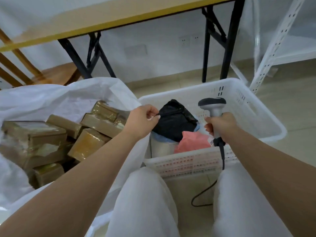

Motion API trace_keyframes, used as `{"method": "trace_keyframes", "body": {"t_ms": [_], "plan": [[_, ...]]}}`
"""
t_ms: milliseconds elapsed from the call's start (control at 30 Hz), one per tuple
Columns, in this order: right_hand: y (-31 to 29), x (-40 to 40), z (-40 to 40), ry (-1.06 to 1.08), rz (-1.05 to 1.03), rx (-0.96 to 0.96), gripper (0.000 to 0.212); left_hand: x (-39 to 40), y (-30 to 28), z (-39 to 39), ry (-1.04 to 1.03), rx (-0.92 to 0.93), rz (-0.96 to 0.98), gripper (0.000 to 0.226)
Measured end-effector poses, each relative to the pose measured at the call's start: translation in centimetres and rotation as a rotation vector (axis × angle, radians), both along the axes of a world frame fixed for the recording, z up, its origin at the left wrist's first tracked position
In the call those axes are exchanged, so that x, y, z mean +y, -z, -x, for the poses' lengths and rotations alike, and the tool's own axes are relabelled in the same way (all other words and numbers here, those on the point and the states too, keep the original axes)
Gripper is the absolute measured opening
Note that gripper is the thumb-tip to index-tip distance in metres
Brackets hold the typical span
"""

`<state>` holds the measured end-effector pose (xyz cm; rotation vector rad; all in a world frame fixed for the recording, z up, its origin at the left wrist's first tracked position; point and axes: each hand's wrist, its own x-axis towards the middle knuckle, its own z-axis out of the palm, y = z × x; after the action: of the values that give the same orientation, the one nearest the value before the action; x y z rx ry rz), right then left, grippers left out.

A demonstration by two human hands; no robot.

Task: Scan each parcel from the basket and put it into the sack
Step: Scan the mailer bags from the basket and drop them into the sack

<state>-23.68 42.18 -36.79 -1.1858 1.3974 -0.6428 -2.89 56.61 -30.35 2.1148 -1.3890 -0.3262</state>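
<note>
A soft black plastic parcel [174,120] in the white plastic basket [256,115] is pinched at its corner by the left hand [142,119]; it could slip. A grey scanner [212,108] is gripped by the right hand [222,124] above the basket.

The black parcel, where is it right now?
In the head view, the black parcel lies in the white basket, centre-right, above a pink parcel; the left hand pinches its edge.

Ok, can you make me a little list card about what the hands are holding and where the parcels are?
left hand: pinches a corner of the black parcel
right hand: grips the scanner
basket: white, holds black, pink and pale parcels
sack: white, open, brown taped boxes inside
</note>
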Motion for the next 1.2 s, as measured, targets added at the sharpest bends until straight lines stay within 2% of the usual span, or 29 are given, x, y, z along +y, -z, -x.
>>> {"method": "trace_keyframes", "body": {"t_ms": [133,267,400,567,633,667,733,767,800,967,1067,1200], "plan": [[2.7,-1.6,0.8,0.05,-0.061,-0.031,0.02,-4.0,2.6,3.0,0.145,0.018,-0.024,0.017],[5.7,-3.5,1.6,0.072,-0.125,-0.046,0.02,-8.5,8.3,4.5,0.165,0.088,-0.214,0.034],[8.1,-6.0,2.0,0.053,-0.177,-0.009,0.018,-12.4,13.8,4.6,0.095,0.087,-0.454,0.064],[9.8,-8.6,2.2,0.044,-0.229,0.023,0.016,-15.9,19.1,5.2,0.09,0.089,-0.777,0.119],[10.0,-8.9,2.4,0.027,-0.252,0.045,0.016,-16.2,20.5,5.5,0.132,0.017,-0.898,0.113],[10.0,-9.1,2.6,0.022,-0.261,0.048,0.017,-16.2,21.2,5.7,0.168,-0.039,-0.915,0.097],[9.8,-9.4,3.0,0.03,-0.27,0.051,0.018,-16.4,21.6,5.9,0.199,-0.089,-0.798,0.041],[9.6,-9.6,3.3,0.042,-0.27,0.05,0.018,-16.5,21.2,6.0,0.191,-0.079,-0.705,0.021],[9.5,-9.8,3.6,0.061,-0.268,0.046,0.019,-16.9,20.5,6.0,0.178,-0.05,-0.609,0.014],[8.9,-10.4,4.9,0.246,-0.268,-0.034,0.017,-18.5,15.3,4.5,-0.185,0.397,-0.107,0.009],[8.0,-10.5,4.8,0.356,-0.205,-0.088,0.014,-17.9,13.7,4.1,-0.288,0.48,0.036,0.004],[6.7,-10.8,4.7,0.522,-0.069,-0.239,0.018,-18.1,12.8,3.1,-0.42,0.523,0.147,0.018]]}}
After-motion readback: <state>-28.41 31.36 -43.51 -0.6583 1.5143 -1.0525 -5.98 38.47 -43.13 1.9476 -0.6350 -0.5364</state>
